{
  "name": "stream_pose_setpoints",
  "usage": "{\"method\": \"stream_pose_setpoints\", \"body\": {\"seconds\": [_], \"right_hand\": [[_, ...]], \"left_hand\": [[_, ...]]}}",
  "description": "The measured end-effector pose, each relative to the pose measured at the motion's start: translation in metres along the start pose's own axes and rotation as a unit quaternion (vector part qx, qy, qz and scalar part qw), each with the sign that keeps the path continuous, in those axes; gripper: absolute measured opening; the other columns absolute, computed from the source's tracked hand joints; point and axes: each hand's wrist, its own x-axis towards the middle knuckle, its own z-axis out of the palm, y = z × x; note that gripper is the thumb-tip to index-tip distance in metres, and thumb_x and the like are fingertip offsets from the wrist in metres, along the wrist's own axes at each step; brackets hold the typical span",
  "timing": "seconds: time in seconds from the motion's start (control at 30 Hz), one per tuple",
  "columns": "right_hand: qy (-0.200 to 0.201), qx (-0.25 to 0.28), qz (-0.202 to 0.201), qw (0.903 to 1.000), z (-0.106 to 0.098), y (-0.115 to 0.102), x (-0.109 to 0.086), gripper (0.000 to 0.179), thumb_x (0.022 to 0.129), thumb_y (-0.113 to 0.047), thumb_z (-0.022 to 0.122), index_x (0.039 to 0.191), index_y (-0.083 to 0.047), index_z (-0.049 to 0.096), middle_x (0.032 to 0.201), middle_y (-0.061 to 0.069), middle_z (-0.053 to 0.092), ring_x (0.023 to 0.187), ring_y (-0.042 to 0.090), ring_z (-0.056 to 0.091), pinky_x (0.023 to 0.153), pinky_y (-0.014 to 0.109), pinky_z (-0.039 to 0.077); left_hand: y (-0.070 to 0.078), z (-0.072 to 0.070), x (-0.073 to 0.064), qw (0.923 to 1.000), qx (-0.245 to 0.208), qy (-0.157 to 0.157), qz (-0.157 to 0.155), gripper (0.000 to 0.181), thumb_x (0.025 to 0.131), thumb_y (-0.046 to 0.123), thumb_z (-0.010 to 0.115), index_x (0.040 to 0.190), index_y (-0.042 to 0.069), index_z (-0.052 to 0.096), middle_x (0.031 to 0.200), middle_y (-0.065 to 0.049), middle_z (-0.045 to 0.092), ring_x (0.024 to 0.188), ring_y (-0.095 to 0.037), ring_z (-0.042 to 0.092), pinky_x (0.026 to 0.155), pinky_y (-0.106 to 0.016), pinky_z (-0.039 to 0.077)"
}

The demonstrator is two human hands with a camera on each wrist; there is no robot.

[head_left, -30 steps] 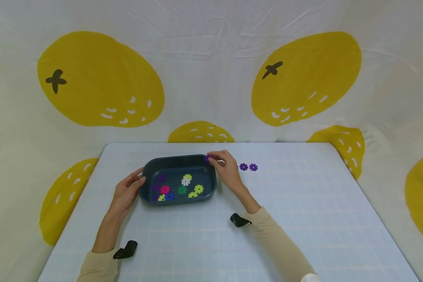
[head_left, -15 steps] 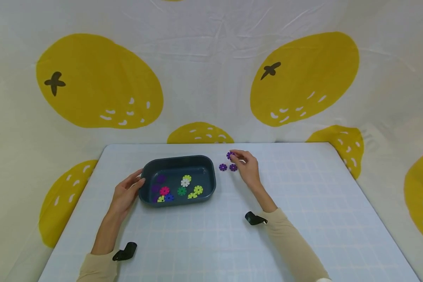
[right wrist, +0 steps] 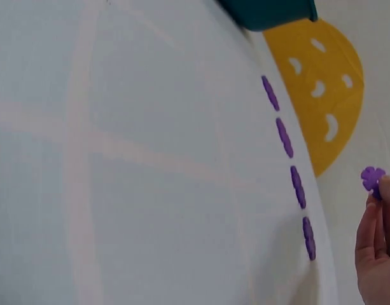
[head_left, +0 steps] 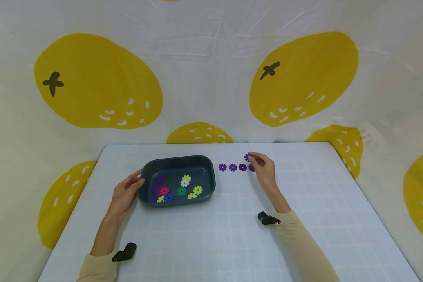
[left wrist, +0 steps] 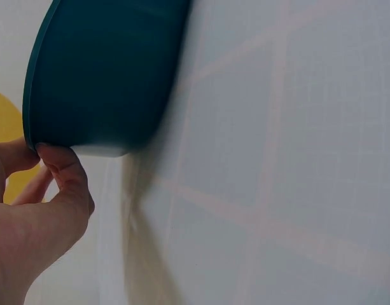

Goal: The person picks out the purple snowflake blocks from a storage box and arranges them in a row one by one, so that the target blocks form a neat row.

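My left hand (head_left: 123,196) holds the dark teal tray (head_left: 178,204) at its left end; in the left wrist view, the thumb and fingers (left wrist: 61,166) meet at the tray's rim. A purple flower-shaped disc (head_left: 247,157) is pinched between the thumb and fingers of my right hand (head_left: 265,172), raised over the right end of a row. That row has several purple discs (head_left: 232,167) lying to the right of the tray; the hand partly covers the last one. In the right wrist view, the held purple disc (right wrist: 372,180) stands clear of the row.
Inside the tray lie several loose discs: a pink disc (head_left: 164,191), a blue disc (head_left: 169,197), a green disc (head_left: 181,191), a white disc (head_left: 185,183), plus yellow and purple ones. The pale checked table (head_left: 197,243) ends just behind the row, against a fruit-printed cloth (head_left: 211,78).
My right hand has moved from the tray's right rim along the row to its right end, carrying the purple disc. The left hand stays at the tray.
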Motion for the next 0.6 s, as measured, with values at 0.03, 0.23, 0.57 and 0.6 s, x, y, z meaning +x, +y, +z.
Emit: {"method": "stream_pose_setpoints", "body": {"seconds": [0.03, 0.23, 0.57, 0.6], "right_hand": [[0.003, -0.001, 0.003, 1.0, -0.003, 0.002, 0.0, 0.027, 0.099, -0.019, 0.072, 0.121, -0.003, 0.074, 0.111, 0.018, 0.069, 0.094, 0.012, 0.062, 0.079, 0.014, 0.049], [0.016, -0.024, 0.031, 0.9991, -0.021, 0.013, -0.001, 0.028, 0.099, -0.019, 0.072, 0.122, -0.004, 0.075, 0.111, 0.016, 0.07, 0.093, 0.009, 0.061, 0.077, 0.013, 0.048], [0.011, -0.088, 0.069, 0.9937, -0.044, 0.03, -0.002, 0.028, 0.1, -0.019, 0.07, 0.122, -0.003, 0.074, 0.115, 0.019, 0.072, 0.091, 0.009, 0.061, 0.077, 0.012, 0.045], [0.007, -0.099, 0.072, 0.9925, -0.045, 0.031, -0.002, 0.028, 0.101, -0.019, 0.07, 0.123, -0.003, 0.074, 0.116, 0.018, 0.072, 0.092, 0.011, 0.061, 0.077, 0.012, 0.045]], "left_hand": [[0.0, 0.0, 0.001, 1.0, 0.0, 0.0, 0.001, 0.063, 0.097, 0.033, 0.073, 0.154, 0.016, 0.05, 0.127, 0.004, 0.052, 0.109, -0.007, 0.049, 0.081, -0.014, 0.045], [0.0, 0.0, 0.001, 1.0, 0.002, 0.0, 0.0, 0.063, 0.098, 0.033, 0.073, 0.154, 0.017, 0.049, 0.13, 0.004, 0.052, 0.113, -0.008, 0.048, 0.083, -0.014, 0.044], [0.001, -0.001, -0.002, 0.9998, -0.005, -0.013, 0.016, 0.063, 0.099, 0.031, 0.072, 0.155, 0.014, 0.048, 0.117, 0.01, 0.056, 0.099, -0.002, 0.051, 0.078, -0.014, 0.046], [0.001, 0.0, -0.002, 0.9997, -0.005, -0.015, 0.018, 0.063, 0.099, 0.03, 0.072, 0.155, 0.014, 0.048, 0.116, 0.01, 0.056, 0.098, -0.002, 0.051, 0.078, -0.015, 0.046]]}}
